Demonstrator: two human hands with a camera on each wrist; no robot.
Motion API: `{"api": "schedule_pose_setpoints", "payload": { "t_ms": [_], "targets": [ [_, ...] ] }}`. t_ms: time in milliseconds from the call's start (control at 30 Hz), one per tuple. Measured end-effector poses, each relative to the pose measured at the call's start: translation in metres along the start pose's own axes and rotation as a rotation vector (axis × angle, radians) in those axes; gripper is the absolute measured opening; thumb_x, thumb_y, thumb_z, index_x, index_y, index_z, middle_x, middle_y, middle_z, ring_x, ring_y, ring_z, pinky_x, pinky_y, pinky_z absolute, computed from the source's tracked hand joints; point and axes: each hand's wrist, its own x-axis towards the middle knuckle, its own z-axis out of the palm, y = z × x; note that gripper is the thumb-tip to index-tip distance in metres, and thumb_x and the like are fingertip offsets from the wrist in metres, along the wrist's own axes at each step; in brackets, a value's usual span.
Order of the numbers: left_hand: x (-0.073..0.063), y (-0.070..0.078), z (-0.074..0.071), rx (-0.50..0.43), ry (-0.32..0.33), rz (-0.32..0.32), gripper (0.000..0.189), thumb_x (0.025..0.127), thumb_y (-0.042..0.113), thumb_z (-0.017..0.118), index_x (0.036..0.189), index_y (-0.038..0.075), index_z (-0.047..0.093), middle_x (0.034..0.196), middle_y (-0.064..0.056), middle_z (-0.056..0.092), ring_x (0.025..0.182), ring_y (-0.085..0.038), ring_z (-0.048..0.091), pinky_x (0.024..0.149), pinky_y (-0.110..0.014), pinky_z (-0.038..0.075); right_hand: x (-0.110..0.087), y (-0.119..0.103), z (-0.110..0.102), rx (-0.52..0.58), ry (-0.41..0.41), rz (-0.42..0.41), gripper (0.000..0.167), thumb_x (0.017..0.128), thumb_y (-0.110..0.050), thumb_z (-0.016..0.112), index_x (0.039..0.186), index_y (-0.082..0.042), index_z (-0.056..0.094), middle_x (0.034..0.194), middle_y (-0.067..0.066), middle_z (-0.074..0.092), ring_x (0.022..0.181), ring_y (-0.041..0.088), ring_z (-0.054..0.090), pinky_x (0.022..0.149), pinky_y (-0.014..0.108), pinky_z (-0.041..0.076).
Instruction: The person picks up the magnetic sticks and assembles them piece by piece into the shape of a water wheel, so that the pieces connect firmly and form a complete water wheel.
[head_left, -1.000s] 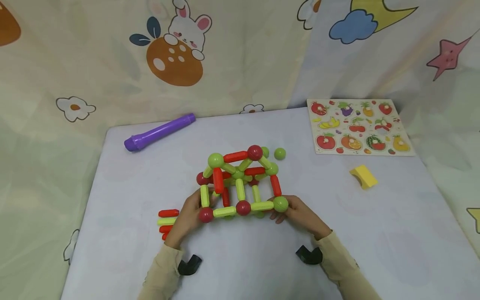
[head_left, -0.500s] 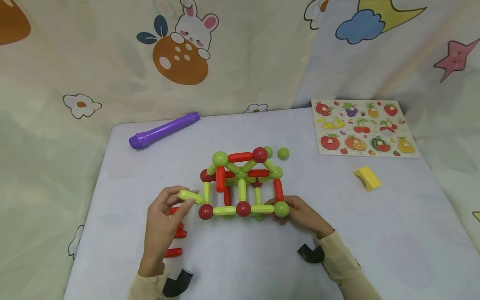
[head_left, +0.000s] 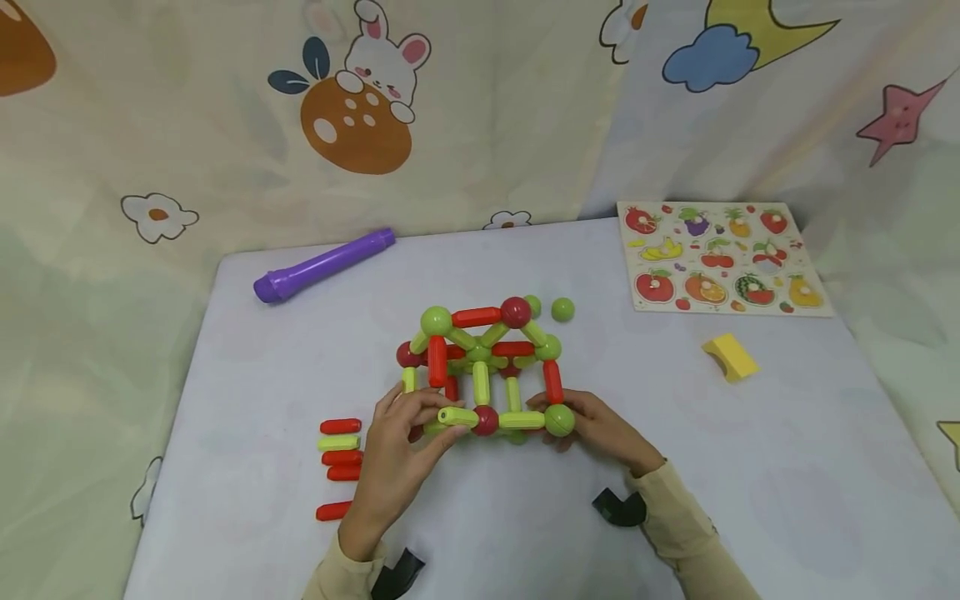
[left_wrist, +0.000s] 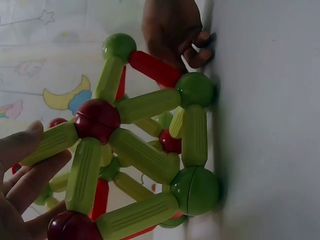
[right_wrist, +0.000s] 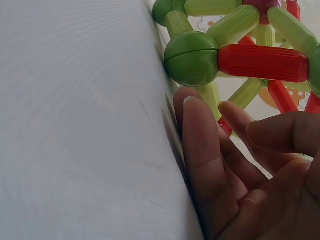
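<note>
A frame of magnetic rods and balls [head_left: 480, 350] stands mid-table, built from red and yellow-green rods with dark red and green balls. My left hand [head_left: 405, 437] pinches a yellow-green rod [head_left: 456, 417] between thumb and fingers. In the left wrist view the far end of this rod [left_wrist: 55, 142] meets a dark red ball [left_wrist: 97, 120] on the frame. My right hand [head_left: 603, 429] rests on the table beside the frame's right-hand green ball [head_left: 559, 420]. Its fingers [right_wrist: 202, 145], loosely bent, lie just under a green ball [right_wrist: 192, 59] in the right wrist view; contact is unclear.
Several loose rods [head_left: 341, 458] lie left of my left hand. Behind the frame sits a loose green ball [head_left: 562, 309]. A purple toy microphone [head_left: 324, 267] lies at the back left, a fruit puzzle board [head_left: 723, 258] at the back right, and a yellow arch block [head_left: 731, 358] at right.
My left hand left the frame's left side, picked up a yellow-green rod from the loose pile, and carried it right to the front red ball. The right hand has hardly moved.
</note>
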Motion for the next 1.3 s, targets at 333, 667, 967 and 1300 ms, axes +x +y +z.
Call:
{"api": "schedule_pose_setpoints", "payload": {
  "t_ms": [333, 667, 967, 1300],
  "targets": [
    [-0.002, -0.008, -0.021, 0.011, 0.018, 0.047, 0.039, 0.079, 0.018, 0.079, 0.114, 0.013, 0.063, 0.109, 0.005, 0.069, 0.105, -0.012, 0.063, 0.112, -0.043, 0.028, 0.001, 0.001, -0.002, -0.006, -0.028, -0.045, 0.03, 0.101, -0.008, 0.044, 0.127, 0.002, 0.054, 0.101, 0.016, 0.063, 0.081, 0.026, 0.064, 0.066, 0.039, 0.057],
    [-0.009, -0.044, -0.071, 0.152, 0.056, -0.131, 0.022, 0.092, 0.016, 0.064, 0.114, 0.012, 0.063, 0.11, 0.0, 0.066, 0.107, -0.016, 0.058, 0.093, -0.04, 0.047, 0.01, -0.022, -0.029, -0.574, 0.583, -0.142, 0.026, 0.092, -0.004, 0.056, 0.118, -0.007, 0.059, 0.099, 0.009, 0.059, 0.07, 0.016, 0.055, 0.059, 0.027, 0.048],
    [0.003, -0.037, -0.04, 0.056, -0.037, 0.069, 0.022, 0.092, 0.014, 0.064, 0.114, 0.016, 0.065, 0.112, 0.005, 0.062, 0.106, -0.013, 0.055, 0.089, -0.028, 0.046, 0.055, -0.035, -0.068, -0.828, 0.402, 0.021, 0.05, 0.092, -0.014, 0.063, 0.139, -0.013, 0.047, 0.132, 0.014, 0.053, 0.105, 0.031, 0.056, 0.091, 0.051, 0.048],
    [0.006, -0.039, -0.031, 0.13, 0.03, -0.081, 0.029, 0.094, 0.024, 0.063, 0.119, 0.01, 0.059, 0.12, -0.002, 0.057, 0.111, -0.021, 0.056, 0.091, -0.046, 0.048, 0.015, -0.095, -0.041, -0.849, 0.653, -0.329, 0.044, 0.082, -0.012, 0.075, 0.123, -0.007, 0.058, 0.105, 0.007, 0.065, 0.078, 0.017, 0.058, 0.061, 0.032, 0.048]
  ]
}}
